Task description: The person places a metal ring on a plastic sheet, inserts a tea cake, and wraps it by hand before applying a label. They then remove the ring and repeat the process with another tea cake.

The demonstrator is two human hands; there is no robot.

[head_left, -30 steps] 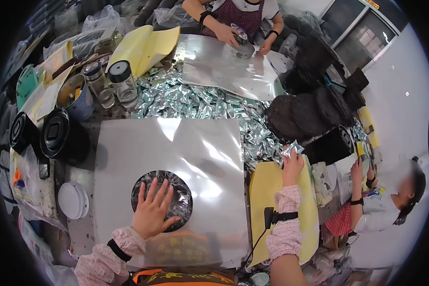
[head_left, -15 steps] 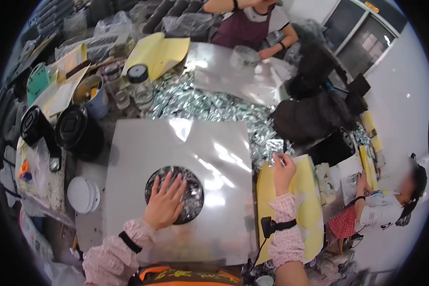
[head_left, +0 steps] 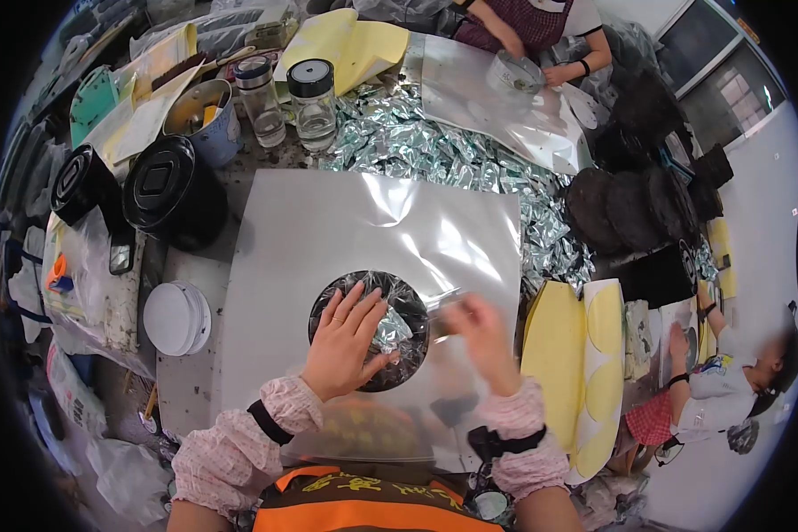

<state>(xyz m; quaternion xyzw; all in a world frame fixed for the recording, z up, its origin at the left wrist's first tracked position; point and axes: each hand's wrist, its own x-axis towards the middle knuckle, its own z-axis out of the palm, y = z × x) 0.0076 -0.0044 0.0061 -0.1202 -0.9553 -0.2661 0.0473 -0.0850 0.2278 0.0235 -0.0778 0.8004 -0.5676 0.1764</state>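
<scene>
A round black disc (head_left: 405,371) covered in clear crinkled film lies on a shiny grey sheet (head_left: 293,239). My left hand (head_left: 344,341) rests flat on the disc with its fingers spread. Beside those fingers, a small silver-green foil piece (head_left: 392,331) shows on the disc. Just right of the disc's edge is my right hand (head_left: 486,332), smeared by motion. A thin, blurred foil packet (head_left: 443,299) shows at its pinched fingertips.
Many foil packets (head_left: 434,142) lie heaped behind the sheet. Black canisters (head_left: 173,191), glass jars (head_left: 315,120) and a white lid (head_left: 176,319) stand left. Yellow sheets (head_left: 554,346) and stacked dark discs (head_left: 629,208) lie right. Two other people (head_left: 523,22) work nearby.
My right hand has moved left and down from the foil heap to beside the disc, carrying a foil packet. My left hand stays on the disc. The whole view has shifted.
</scene>
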